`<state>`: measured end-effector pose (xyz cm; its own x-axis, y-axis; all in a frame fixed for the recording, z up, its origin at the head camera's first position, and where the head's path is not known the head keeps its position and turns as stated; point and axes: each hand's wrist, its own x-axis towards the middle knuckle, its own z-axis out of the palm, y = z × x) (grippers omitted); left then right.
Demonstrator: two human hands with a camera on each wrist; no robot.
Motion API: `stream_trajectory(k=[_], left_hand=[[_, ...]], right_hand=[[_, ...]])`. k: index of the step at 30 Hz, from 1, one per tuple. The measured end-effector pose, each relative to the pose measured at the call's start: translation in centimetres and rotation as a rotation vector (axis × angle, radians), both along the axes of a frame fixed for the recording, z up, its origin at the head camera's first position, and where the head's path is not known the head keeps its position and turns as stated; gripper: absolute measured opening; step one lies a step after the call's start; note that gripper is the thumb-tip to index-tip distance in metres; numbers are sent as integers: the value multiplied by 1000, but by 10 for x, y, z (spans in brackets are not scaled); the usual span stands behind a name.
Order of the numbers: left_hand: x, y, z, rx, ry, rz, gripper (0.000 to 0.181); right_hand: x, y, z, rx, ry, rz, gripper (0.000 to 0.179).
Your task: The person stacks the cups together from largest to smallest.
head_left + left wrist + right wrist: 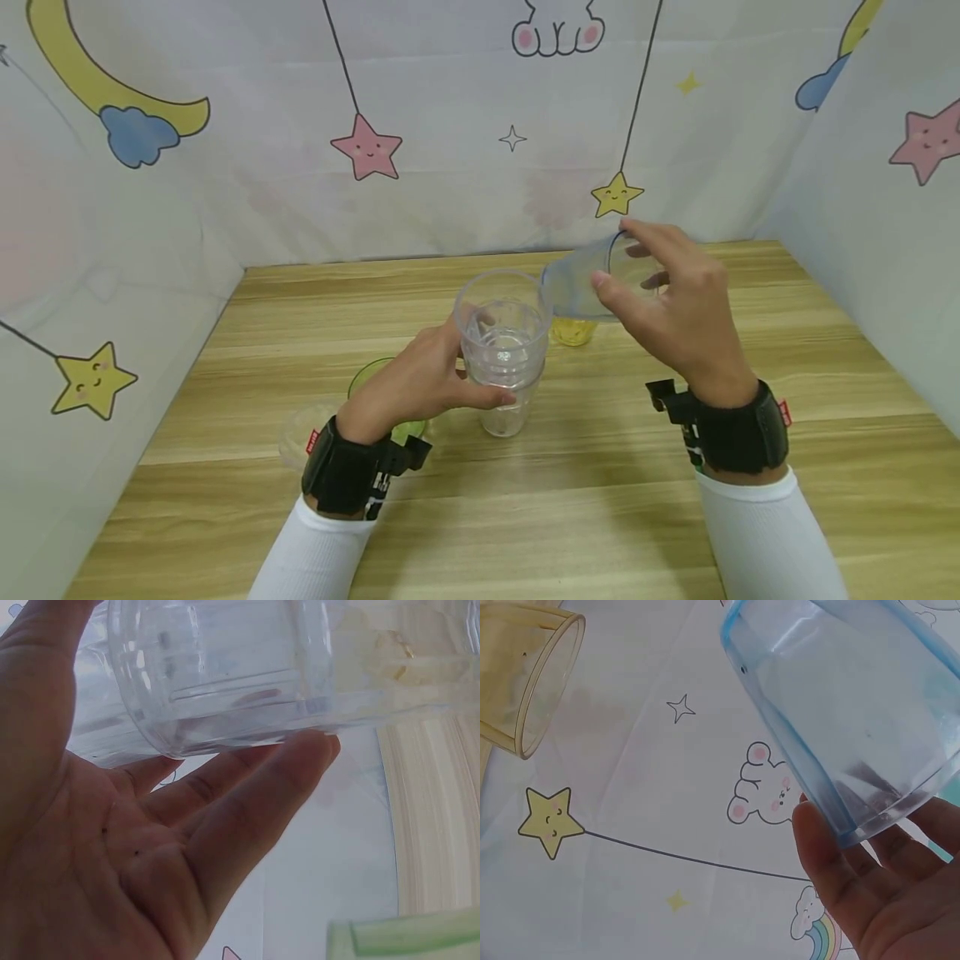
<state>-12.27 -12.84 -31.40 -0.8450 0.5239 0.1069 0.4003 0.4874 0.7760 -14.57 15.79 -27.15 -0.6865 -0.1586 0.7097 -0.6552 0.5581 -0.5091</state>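
Note:
My left hand (420, 375) holds what looks like a stack of clear plastic cups (517, 367), upright above the table, with the thumb along the near side. In the left wrist view the clear cups (225, 675) lie across the fingers, which curve round them. A pale blue transparent cup (577, 283) is tipped on its side, its mouth facing left beside the clear rim. My right hand (675, 300) grips this blue cup near its base, thumb on the near side; in the right wrist view the blue cup (847, 712) looks to have nothing in it.
Behind the blue cup stands a yellow transparent cup (573, 332), partly hidden. A green transparent cup (408, 432) is mostly covered by my left arm. Another clear piece (296, 433) lies left of that wrist. Cartoon-printed cloth walls (465, 208) enclose the wooden table (600, 517).

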Motion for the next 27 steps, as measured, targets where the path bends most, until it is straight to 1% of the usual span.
stream_trajectory(k=[10,18,21,27], left_hand=[[0,1,0,-6,-5,10,88],[-1,0,0,2,-17,7,90],[-1,0,0,2,-13,4,91],[-1,0,0,-8,-4,10,90]], right_hand=[[-1,-1,1,-81,71,-9,53],[-2,-2,2,-134,91,-12,52],[-1,-3,3,-167,91,-20,50],[1,-3,3,-191,118,-25,50]])
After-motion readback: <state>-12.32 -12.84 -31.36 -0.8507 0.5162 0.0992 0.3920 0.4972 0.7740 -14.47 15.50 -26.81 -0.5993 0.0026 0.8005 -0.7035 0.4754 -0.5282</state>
